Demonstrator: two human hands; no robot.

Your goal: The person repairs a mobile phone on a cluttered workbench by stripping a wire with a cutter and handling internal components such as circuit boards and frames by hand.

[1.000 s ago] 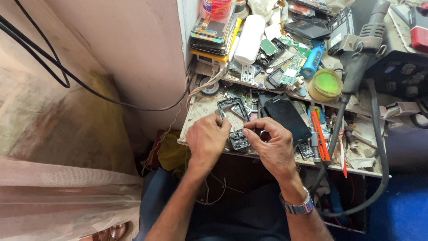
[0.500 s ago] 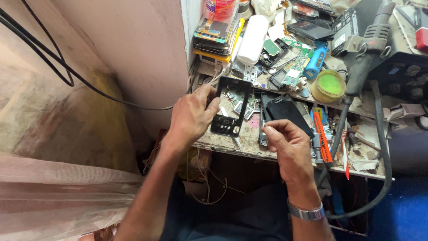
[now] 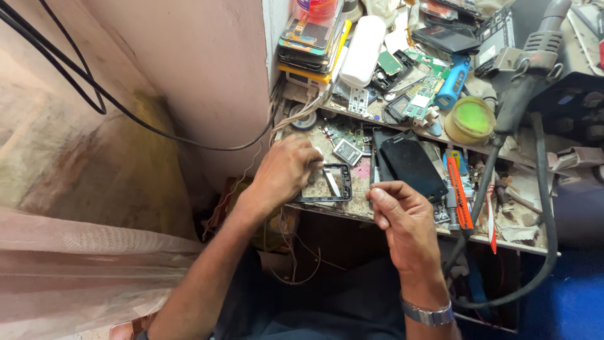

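Note:
My left hand (image 3: 284, 171) grips the left edge of a black phone frame (image 3: 345, 182) that lies flat at the bench's front edge. Slim metal tweezers (image 3: 331, 182) slant across the frame's opening, their upper end at my fingertips. My right hand (image 3: 402, 214) hovers just right of the frame with thumb and forefinger pinched together; I cannot make out anything between them. It sits at the near corner of a black phone (image 3: 412, 164) lying face down. A metal watch (image 3: 428, 313) is on that wrist.
The workbench (image 3: 503, 242) is crowded: stacked phones (image 3: 311, 38), a white case (image 3: 363, 50), circuit boards (image 3: 423, 94), a green-lidded tin (image 3: 470, 119), orange cutters (image 3: 459, 192), a hot-air tool (image 3: 531, 69) with its thick hose. A black cable (image 3: 94, 94) runs over the wall on the left.
My left hand lifted the phone frame up from between both hands, then lowered it flat onto the bench front. My right hand has drawn away to the right, fingers pinched.

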